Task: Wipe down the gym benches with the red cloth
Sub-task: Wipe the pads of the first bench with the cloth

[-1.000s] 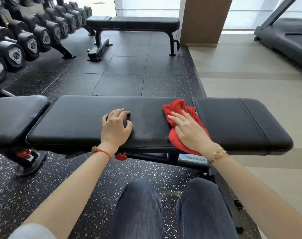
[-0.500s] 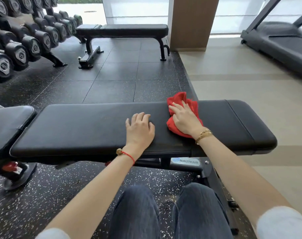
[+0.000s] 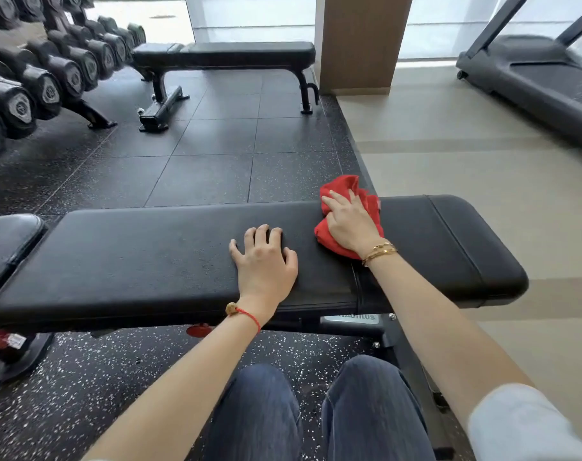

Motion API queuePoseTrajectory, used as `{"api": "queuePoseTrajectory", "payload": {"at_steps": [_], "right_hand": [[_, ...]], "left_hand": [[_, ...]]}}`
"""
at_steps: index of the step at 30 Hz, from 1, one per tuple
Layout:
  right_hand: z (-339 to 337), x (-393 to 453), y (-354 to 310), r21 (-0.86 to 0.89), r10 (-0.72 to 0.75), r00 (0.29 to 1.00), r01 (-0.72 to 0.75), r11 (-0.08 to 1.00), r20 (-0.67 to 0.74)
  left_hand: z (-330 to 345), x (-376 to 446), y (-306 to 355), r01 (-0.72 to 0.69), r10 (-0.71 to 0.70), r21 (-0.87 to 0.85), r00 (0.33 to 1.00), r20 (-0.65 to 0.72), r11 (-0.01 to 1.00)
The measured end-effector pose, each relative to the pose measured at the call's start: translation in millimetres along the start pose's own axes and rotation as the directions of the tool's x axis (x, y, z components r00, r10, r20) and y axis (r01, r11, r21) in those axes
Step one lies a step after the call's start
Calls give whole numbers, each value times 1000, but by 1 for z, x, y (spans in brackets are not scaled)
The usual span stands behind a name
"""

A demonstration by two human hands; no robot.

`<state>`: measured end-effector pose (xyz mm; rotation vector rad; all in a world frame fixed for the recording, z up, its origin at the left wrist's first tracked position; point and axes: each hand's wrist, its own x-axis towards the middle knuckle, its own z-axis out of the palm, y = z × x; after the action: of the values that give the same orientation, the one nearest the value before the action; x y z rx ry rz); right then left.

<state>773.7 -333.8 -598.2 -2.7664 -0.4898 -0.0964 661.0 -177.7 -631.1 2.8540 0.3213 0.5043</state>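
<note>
My right hand lies flat on the red cloth, fingers spread and nearly straight, pressing it down rather than gripping it. The cloth is bunched right of frame centre, on the far half of the near bench, with its top corner sticking out past the pad's far edge. A gold bracelet circles that wrist. My left hand rests on the bare pad at mid-frame, just left of the cloth, fingertips bent and pressing the black upholstery, holding nothing; a red string bracelet sits on its wrist. The pad runs across the whole middle of the frame, with a seam near its right end and a separate pad section at the left edge. Below it, at bottom centre, are my knees in blue jeans over speckled black flooring. In the upper middle stands a second flat bench, a dumbbell rack fills the upper left, and a treadmill sits upper right.
</note>
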Motion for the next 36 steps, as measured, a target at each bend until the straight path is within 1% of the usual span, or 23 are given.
{"api": "queuePoseTrajectory", "payload": {"at_steps": [3,7,9,12,16,17,19,21,23,25,27,31,33,35,36], "right_hand": [[3,-16,-7,-6,-79,997,79,997,-8],[0,-79,-5,42,-228,972,230,972,-51],[-4,-103,5,77,-234,971,237,968,-45],[-13,-104,32,105,-135,990,139,985,-40],[-26,-67,57,56,102,994,-99,994,-50],[-27,-60,57,50,125,991,-123,991,-52],[-25,-58,50,34,98,994,-97,995,-43],[-21,-75,44,54,21,999,-19,998,-33],[-19,-101,46,65,-45,997,49,997,-55],[-22,-124,59,65,-44,995,50,997,-84],[-29,-137,78,57,17,993,-11,998,-113],[-44,-129,118,56,215,966,-209,976,-144],[-51,-106,129,54,314,940,-310,949,-135],[-55,-85,132,46,371,922,-368,929,-109],[-55,-79,132,36,370,923,-368,929,-103]], "left_hand": [[0,0,0,10,-11,-24,1000,-11,1000],[0,-1,1,12,-14,-49,1000,-28,999],[0,-2,0,8,-10,-61,999,-31,998],[0,-3,-2,-1,-1,-77,1000,-25,997],[-2,-4,1,-1,0,-81,1000,-16,997],[-2,-4,2,-2,2,-82,1000,-10,997],[-2,-4,2,2,-3,-93,1000,-9,996],[-3,-4,1,-9,6,-123,1000,-24,992],[-4,-5,0,-81,72,-166,995,-62,983],[-6,-8,0,-172,157,-184,983,-93,968],[-8,-8,2,-207,193,-190,977,-91,960],[-11,-8,19,-146,133,-245,989,-70,958],[-9,-9,40,-152,145,-237,988,-46,959],[-5,-9,64,-175,179,-216,984,-4,961],[-3,-9,74,-178,185,-207,983,17,962]]}}
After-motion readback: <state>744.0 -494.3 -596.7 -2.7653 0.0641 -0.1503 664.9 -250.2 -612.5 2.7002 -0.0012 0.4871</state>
